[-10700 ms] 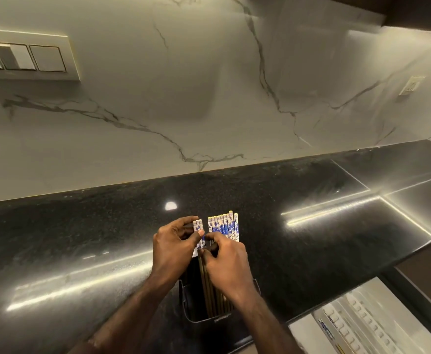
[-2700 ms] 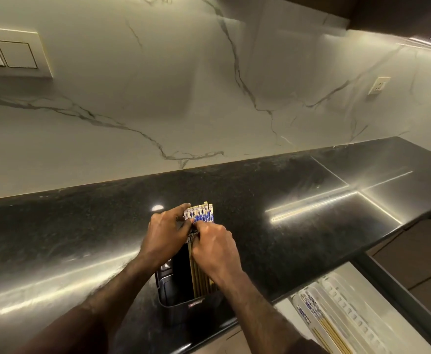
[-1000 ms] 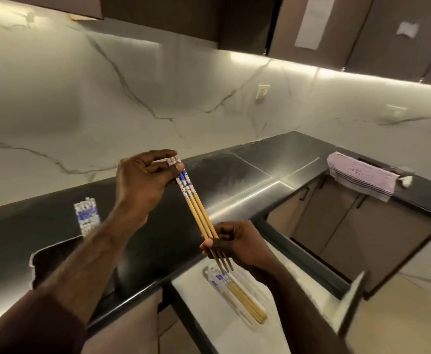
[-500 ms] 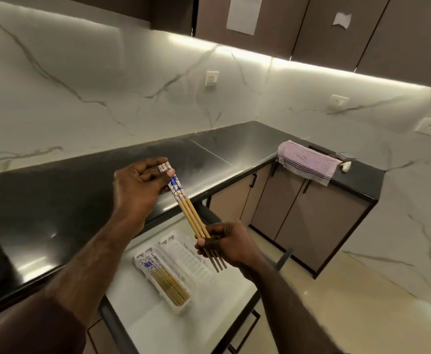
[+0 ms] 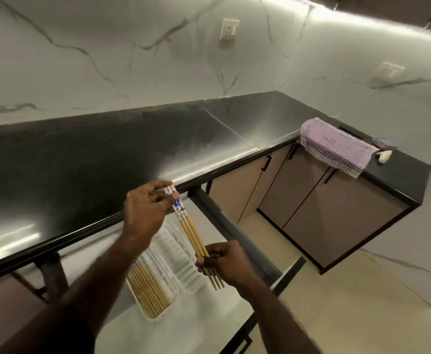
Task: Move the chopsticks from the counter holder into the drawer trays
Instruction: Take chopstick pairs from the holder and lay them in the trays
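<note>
Above the open drawer [image 5: 102, 261], left hand [image 5: 145, 213] pinching the patterned tops of a few chopsticks [image 5: 191, 232], tray [image 5: 150, 286] of chopsticks beneath, empty tray [image 5: 181, 256] beside it, right hand [image 5: 226, 263] gripping their tips, striped cloth [image 5: 334, 146] on far counter [image 5: 81, 154].
</note>
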The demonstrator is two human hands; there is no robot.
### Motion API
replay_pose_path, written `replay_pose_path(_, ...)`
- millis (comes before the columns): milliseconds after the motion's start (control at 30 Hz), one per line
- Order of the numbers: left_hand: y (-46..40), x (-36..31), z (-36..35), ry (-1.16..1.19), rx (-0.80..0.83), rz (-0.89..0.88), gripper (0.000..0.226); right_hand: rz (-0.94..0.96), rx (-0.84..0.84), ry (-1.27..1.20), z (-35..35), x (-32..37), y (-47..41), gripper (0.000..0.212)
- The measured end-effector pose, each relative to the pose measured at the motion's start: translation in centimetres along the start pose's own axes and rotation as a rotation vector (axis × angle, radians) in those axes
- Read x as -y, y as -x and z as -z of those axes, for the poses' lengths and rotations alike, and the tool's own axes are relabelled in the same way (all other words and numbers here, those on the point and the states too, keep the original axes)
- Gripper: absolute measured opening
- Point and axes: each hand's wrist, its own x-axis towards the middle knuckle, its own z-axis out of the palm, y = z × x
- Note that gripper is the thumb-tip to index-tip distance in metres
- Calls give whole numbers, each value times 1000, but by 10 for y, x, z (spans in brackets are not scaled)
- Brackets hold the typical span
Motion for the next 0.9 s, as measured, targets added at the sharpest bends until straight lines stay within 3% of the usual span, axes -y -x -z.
replay_pose_path(233,-34,75,-10,-218,37,165,34,-160,67,-50,-8,-39,-52,10)
replay_pose_path(500,-37,129,-16,-613,10,89,43,-262,163,-2,-18,-73,-98,19)
replay_pose_path(900,-42,194,-20,-903,35,216,49,-332,136,231,-56,-94,-152,13)
